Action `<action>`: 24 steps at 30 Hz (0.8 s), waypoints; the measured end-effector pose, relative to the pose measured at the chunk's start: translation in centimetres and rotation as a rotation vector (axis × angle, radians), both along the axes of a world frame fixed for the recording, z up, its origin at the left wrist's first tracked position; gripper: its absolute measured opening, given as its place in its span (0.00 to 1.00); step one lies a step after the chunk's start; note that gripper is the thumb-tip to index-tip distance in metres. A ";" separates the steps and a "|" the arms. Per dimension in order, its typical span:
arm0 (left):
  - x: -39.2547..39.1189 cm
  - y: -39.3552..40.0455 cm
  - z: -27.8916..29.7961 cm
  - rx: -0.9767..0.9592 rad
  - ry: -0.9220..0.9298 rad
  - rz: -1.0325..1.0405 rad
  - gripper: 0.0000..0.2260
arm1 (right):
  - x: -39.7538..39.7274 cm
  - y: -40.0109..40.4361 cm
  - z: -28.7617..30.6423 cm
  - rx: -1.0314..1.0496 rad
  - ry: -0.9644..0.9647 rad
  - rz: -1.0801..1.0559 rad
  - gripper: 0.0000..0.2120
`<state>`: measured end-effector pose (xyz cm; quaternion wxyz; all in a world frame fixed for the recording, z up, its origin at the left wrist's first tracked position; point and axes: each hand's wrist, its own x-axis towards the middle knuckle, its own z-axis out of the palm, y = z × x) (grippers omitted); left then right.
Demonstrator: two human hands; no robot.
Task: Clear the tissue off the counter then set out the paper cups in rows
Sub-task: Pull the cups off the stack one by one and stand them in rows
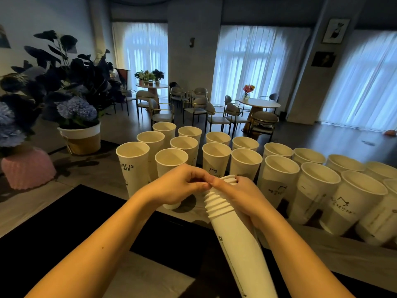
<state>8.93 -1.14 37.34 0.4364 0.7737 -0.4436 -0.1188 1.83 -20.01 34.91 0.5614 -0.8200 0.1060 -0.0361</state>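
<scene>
Several white paper cups [216, 157] stand upright in rows on the counter [90, 168], stretching from the middle to the right edge. A nested stack of paper cups [232, 233] lies tilted in front of them, rims pointing away from me. My right hand [240, 194] grips the stack near its rims. My left hand [178, 183] pinches the rim of the top cup of that stack, fingertips touching the right hand. Behind my left hand stands another cup [170, 159], partly hidden. No tissue is visible.
A pot of blue hydrangeas [79, 134] and a pink ribbed pot [26, 168] stand on the counter's left. A dark lower surface [64, 216] lies below my arms. Beyond the counter are round tables [258, 103] and chairs.
</scene>
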 end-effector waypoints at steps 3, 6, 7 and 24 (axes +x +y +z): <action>-0.1 -0.5 0.4 -0.008 0.044 -0.019 0.09 | -0.5 -0.6 0.0 0.011 0.005 0.004 0.43; -0.2 -0.9 0.9 -0.017 0.112 -0.035 0.07 | -1.4 -1.2 0.4 0.019 -0.003 0.033 0.36; -0.3 -1.0 1.1 -0.043 0.153 -0.025 0.07 | -1.6 -1.4 0.5 0.019 -0.005 0.044 0.34; -0.4 -3.9 -2.7 0.090 -0.799 0.376 0.09 | -3.6 -4.5 -0.5 -0.066 0.030 -0.108 0.25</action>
